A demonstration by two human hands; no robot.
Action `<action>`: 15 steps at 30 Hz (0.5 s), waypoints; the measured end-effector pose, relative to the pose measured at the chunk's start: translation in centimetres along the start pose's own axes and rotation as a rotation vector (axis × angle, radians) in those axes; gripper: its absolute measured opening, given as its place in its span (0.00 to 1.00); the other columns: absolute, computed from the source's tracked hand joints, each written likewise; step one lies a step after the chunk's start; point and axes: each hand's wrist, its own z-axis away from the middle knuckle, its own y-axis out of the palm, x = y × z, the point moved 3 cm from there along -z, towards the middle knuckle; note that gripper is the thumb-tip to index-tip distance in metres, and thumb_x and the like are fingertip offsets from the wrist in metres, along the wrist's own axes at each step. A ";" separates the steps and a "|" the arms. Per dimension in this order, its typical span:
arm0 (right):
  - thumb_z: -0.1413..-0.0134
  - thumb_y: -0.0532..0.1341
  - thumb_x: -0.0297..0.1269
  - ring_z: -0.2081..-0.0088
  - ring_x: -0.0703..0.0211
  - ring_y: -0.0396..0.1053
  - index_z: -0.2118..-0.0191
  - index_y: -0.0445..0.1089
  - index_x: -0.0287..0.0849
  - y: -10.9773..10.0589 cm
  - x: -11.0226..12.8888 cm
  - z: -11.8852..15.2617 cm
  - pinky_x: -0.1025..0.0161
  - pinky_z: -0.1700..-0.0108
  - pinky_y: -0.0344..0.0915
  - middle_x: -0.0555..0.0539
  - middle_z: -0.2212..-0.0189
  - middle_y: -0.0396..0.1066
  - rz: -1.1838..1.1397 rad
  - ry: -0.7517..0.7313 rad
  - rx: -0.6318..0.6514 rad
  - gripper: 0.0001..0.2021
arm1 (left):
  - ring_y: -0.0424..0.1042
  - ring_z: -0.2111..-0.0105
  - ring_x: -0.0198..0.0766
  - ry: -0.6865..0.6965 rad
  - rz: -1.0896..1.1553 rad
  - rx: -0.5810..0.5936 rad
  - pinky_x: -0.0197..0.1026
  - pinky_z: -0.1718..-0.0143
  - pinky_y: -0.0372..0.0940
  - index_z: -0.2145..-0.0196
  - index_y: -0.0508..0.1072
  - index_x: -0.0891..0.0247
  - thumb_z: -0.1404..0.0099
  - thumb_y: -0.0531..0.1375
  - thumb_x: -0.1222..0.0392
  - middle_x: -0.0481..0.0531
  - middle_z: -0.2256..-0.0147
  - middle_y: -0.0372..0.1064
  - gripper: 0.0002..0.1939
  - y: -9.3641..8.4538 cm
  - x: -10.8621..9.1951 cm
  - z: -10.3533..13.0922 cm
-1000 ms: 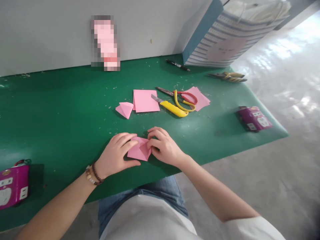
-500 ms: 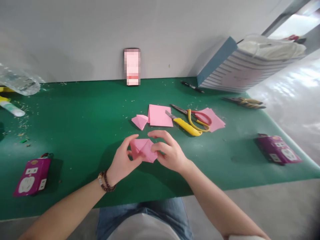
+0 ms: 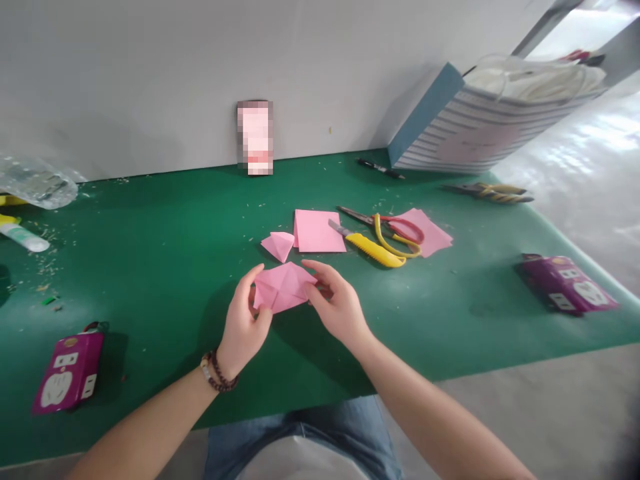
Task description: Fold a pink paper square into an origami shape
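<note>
Between my hands is a folded pink paper (image 3: 284,287), creased across its face and pointed at the right. My left hand (image 3: 246,317) pinches its left edge, thumb in front and fingers behind. At the right corner, my right hand (image 3: 340,303) grips the same sheet between thumb and fingers. Just beyond lies a small folded pink piece (image 3: 279,246), beside a square of pink paper (image 3: 317,232). A yellow-handled craft knife (image 3: 375,250) rests with its blade over that square. Scissors (image 3: 395,230) with red and yellow handles lie partly over more pink sheets (image 3: 434,233).
On the green table (image 3: 165,253) are two purple boxes, one at left (image 3: 70,370) and one at right (image 3: 570,283). Pliers (image 3: 490,192), a black pen (image 3: 380,168) and a striped paper bag (image 3: 465,127) stand or lie at back right. A blurred-out phone (image 3: 257,137) leans on the wall.
The pink paper has turned and flattened out, showing a wider creased face. My left thumb has drawn back to its lower left edge, and my right thumb now presses its right corner.
</note>
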 end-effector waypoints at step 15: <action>0.45 0.60 0.36 0.72 0.62 0.70 0.64 0.68 0.45 -2.3 0.5 -1.8 0.65 0.70 0.70 0.50 0.72 0.72 -0.050 -0.169 0.054 0.03 | 0.75 0.60 0.39 0.057 -0.061 -0.152 0.40 0.61 0.72 0.52 0.69 0.61 0.33 0.55 0.63 0.54 0.56 0.74 0.12 2.3 -2.6 -2.4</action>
